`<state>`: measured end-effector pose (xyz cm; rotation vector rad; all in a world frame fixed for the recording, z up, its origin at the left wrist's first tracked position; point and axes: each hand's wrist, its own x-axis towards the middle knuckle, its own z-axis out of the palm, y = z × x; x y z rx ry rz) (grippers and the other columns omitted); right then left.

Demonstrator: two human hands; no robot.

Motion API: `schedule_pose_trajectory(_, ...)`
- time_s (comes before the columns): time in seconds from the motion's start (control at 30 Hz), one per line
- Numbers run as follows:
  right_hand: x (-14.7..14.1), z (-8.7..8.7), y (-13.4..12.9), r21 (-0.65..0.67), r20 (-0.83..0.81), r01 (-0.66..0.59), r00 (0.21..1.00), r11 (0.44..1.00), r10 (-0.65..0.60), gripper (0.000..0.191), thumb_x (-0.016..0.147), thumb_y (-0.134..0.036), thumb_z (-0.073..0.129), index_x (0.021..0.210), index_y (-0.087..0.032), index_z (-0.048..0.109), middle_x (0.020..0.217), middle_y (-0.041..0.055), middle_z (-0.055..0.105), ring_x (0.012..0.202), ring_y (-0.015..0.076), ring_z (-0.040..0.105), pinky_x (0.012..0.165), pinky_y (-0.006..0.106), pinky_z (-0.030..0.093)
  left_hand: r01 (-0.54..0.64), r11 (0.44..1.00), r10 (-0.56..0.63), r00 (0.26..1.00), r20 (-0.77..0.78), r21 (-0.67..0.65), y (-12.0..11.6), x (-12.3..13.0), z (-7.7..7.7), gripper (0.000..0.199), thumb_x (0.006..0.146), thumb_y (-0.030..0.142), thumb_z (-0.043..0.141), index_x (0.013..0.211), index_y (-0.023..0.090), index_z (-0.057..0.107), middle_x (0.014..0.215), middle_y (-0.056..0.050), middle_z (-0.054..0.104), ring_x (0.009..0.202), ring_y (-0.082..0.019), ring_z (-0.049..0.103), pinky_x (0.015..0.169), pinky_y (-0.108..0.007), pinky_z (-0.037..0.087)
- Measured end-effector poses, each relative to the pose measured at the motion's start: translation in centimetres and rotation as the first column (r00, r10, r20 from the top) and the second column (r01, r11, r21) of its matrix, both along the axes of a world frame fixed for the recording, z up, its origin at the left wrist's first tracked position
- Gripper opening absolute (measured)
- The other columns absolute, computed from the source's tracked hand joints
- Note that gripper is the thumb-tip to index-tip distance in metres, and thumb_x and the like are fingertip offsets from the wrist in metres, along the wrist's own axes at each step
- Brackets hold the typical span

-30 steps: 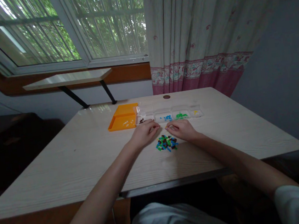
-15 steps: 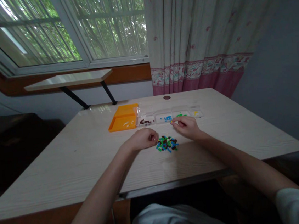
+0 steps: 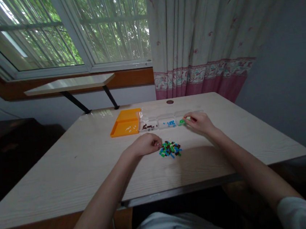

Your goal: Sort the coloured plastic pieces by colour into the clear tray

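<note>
A mixed pile of small green, blue and dark brown plastic pieces [image 3: 170, 149] lies on the table. At its left edge rests my left hand [image 3: 146, 144], fingers curled closed; whether they pinch a piece is hidden. My right hand [image 3: 199, 122] is over the right part of the row of clear boxes, with a small yellow piece [image 3: 184, 117] pinched at its fingertips. Under those fingertips, green pieces [image 3: 181, 122] lie in one clear box. Blue pieces [image 3: 170, 123] are in the box to the left, and dark brown pieces [image 3: 148, 126] in the one beyond.
An open orange case [image 3: 124, 129] with white pieces inside stands at the left end of the row. Behind it, a raised shelf [image 3: 70, 83] on black legs is fixed to the table [image 3: 93, 171]. A round dark disc [image 3: 170, 102] sits near the back edge.
My right hand has moved right with the yellow piece, from by the blue pieces to over the green ones, now covering the rightmost box. My left hand has stayed beside the pile.
</note>
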<state>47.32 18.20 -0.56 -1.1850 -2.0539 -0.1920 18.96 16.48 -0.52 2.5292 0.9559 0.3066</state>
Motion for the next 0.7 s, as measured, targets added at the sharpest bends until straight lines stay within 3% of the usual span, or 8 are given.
schedule_pose_trajectory(0.1, 3.2, 0.5, 1.3, -0.143, 0.098, 0.163, 0.984, 0.976, -0.150, 0.025, 0.080, -0.038, 0.051, 0.086, -0.019, 0.066, 0.055, -0.0001, 0.056, 0.050, 0.0118, 0.049, 0.052, 0.023, 0.032, 0.000, 1.000, 0.000, 1.000, -0.014, 0.026, 0.0, -0.1, 0.0, 0.014, 0.066, 0.015, 0.049, 0.067, 0.016, 0.063, 0.060, 0.000, 0.058, 0.055, -0.010, 0.048, 0.052, -0.018, 0.032)
schedule_pose_trajectory(0.2, 5.7, 0.3, 2.2, -0.255, 0.183, 0.309, 0.946, 0.916, -0.268, 0.022, 0.078, -0.036, 0.052, 0.084, -0.020, 0.066, 0.060, 0.0016, 0.060, 0.053, 0.0129, 0.051, 0.051, 0.023, 0.030, -0.022, 0.998, 0.024, 0.999, -0.021, 0.057, 0.1, -0.2, -0.1, 0.015, 0.066, 0.016, 0.048, 0.067, 0.016, 0.063, 0.059, 0.000, 0.057, 0.054, -0.010, 0.047, 0.052, -0.019, 0.032)
schedule_pose_trajectory(0.37, 7.2, -0.4, 2.7, -0.323, 0.246, 0.428, 0.899, 0.844, -0.362, 0.022, 0.076, -0.033, 0.052, 0.082, -0.021, 0.069, 0.064, 0.0046, 0.063, 0.056, 0.0146, 0.052, 0.051, 0.024, 0.030, -0.057, 0.996, 0.057, 0.998, 0.004, 0.070, 0.0, 0.0, 0.0, 0.026, 0.066, 0.015, 0.051, 0.086, 0.017, 0.067, 0.063, 0.000, 0.059, 0.055, -0.010, 0.049, 0.052, -0.019, 0.033)
schedule_pose_trajectory(0.53, 5.7, -0.2, 2.4, -0.316, 0.198, 0.339, 0.937, 0.886, -0.288, 0.024, 0.079, -0.032, 0.050, 0.089, -0.020, 0.069, 0.064, 0.0041, 0.064, 0.056, 0.0141, 0.053, 0.052, 0.024, 0.031, 0.015, 0.996, -0.017, 1.000, 0.024, 0.087, -0.1, 0.3, 0.0, 0.025, 0.070, 0.014, 0.050, 0.086, 0.019, 0.068, 0.074, -0.003, 0.064, 0.066, -0.012, 0.055, 0.061, -0.019, 0.039)
schedule_pose_trajectory(0.7, 1.0, -0.6, 0.7, -0.273, 0.153, 0.114, 0.985, 0.955, -0.074, 0.023, 0.082, -0.032, 0.048, 0.089, -0.021, 0.068, 0.066, 0.0017, 0.065, 0.056, 0.0123, 0.054, 0.053, 0.022, 0.032, 0.019, 0.996, -0.022, 0.999, 0.028, 0.092, -0.1, 0.4, 0.0, 0.023, 0.072, 0.015, 0.050, 0.085, 0.018, 0.068, 0.078, -0.004, 0.065, 0.070, -0.013, 0.057, 0.065, -0.020, 0.042)
